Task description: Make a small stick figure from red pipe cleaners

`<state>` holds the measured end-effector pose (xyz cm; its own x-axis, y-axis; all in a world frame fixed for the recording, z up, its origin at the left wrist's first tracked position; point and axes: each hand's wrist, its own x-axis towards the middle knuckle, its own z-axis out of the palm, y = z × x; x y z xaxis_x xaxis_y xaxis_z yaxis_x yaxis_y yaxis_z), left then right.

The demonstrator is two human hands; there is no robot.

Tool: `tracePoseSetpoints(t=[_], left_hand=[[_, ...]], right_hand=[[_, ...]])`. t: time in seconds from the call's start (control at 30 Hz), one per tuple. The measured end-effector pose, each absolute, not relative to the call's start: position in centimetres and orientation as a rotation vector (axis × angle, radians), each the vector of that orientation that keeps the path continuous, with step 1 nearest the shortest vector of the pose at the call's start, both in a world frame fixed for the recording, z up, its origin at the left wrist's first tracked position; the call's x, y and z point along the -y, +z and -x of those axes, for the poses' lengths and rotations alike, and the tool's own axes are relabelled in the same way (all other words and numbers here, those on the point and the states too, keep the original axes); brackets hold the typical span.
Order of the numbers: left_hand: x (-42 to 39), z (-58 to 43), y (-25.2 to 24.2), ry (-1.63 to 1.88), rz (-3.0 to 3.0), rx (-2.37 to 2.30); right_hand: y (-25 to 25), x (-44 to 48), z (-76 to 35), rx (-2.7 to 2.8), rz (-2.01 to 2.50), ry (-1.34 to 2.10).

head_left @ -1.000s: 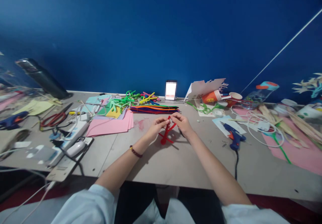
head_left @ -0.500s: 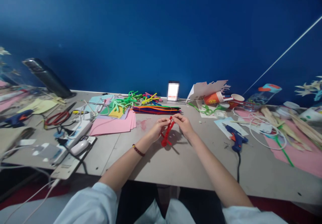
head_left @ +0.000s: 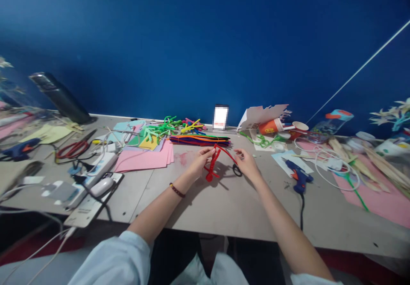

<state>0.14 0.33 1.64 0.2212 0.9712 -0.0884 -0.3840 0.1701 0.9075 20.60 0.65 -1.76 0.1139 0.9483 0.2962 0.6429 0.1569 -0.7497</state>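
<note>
Near the middle of the table, my left hand (head_left: 201,162) is closed, its fingertips pinching a small shape bent from red pipe cleaner (head_left: 212,165). The lower end of that shape has a round coil and a short strand sticking out. A loose red strand arches from its top over to my right hand (head_left: 246,164), whose fingers are closed at the strand's far end. Just under the right fingertips shows a black looped thing (head_left: 237,171); whether it is held or lies on the table I cannot tell.
Behind my hands lies a bundle of coloured pipe cleaners (head_left: 198,140), with green bent pieces (head_left: 156,130) to its left. A blue glue gun (head_left: 299,176) lies on the right. Pink paper (head_left: 144,159), a power strip (head_left: 92,178) and cables are on the left. A phone (head_left: 221,117) stands against the wall.
My right hand has moved right, away from my left, and a red strand now stretches between them. The black looped thing has come into view. My left hand has barely moved.
</note>
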Motion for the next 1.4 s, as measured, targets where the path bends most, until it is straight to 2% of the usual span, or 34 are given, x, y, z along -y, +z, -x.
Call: tracePoseSetpoints(t=[0.23,0.7,0.87,0.97,1.13,1.2,1.3,1.4], left_hand=[[-0.7,-0.1,1.2,1.253,-0.928,-0.934],[-0.9,0.5,1.7,1.265,-0.787,-0.982],[-0.7,0.4,1.9,1.256,-0.786,-0.993],[-0.9,0.3,1.4,1.296,-0.822,-0.97],[-1.4,0.4,0.9,1.357,-0.886,-1.0],[-1.4,0.4,1.0,1.355,-0.866,-1.025],[-1.2,0.6,1.3,1.289,-0.825,-1.005],[-1.0,0.5,1.5,1.243,-0.805,-0.977]], right_hand=[[-2.1,0.8,-20.8,1.765,1.86,0.29],[-1.2,1.8,-22.7,1.943,1.947,0.371],[-0.9,1.7,-23.3,1.922,2.048,0.498],[-0.9,1.7,-23.1,1.838,1.996,0.576],[-0.8,1.8,-22.1,1.483,1.705,1.063],[-0.7,1.8,-21.6,1.367,1.574,1.132],[-0.6,1.6,-21.1,1.326,1.468,1.097],[-0.4,1.4,-20.8,1.531,1.477,0.81]])
